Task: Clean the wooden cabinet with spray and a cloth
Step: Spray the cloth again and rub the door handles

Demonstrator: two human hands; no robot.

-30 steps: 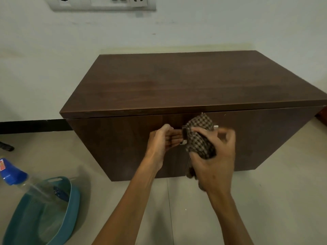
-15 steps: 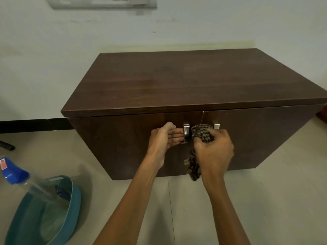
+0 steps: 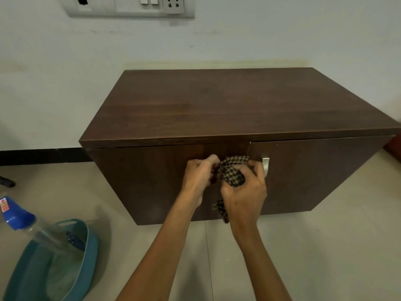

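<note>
A low dark wooden cabinet [image 3: 227,105] stands against the wall with two front doors. My right hand [image 3: 244,192] is closed on a brown checked cloth [image 3: 232,172] and presses it over the left door's metal handle, which is hidden. A tail of the cloth hangs below my wrist. My left hand [image 3: 199,177] grips the left door at that handle, touching the cloth. The right door's silver handle [image 3: 265,167] shows just right of my fingers. A clear spray bottle with a blue cap [image 3: 17,216] leans in a basin at the lower left.
A teal plastic basin [image 3: 86,257] sits on the tiled floor left of the cabinet. A switch and socket panel [image 3: 130,6] is on the wall above. A dark object [image 3: 6,182] lies at the far left edge. Something red [image 3: 393,146] shows at the cabinet's right.
My right hand has shifted the cloth left and down, from between the two handles onto the left handle. The right door's handle is now uncovered. My left hand has stayed at the left door.
</note>
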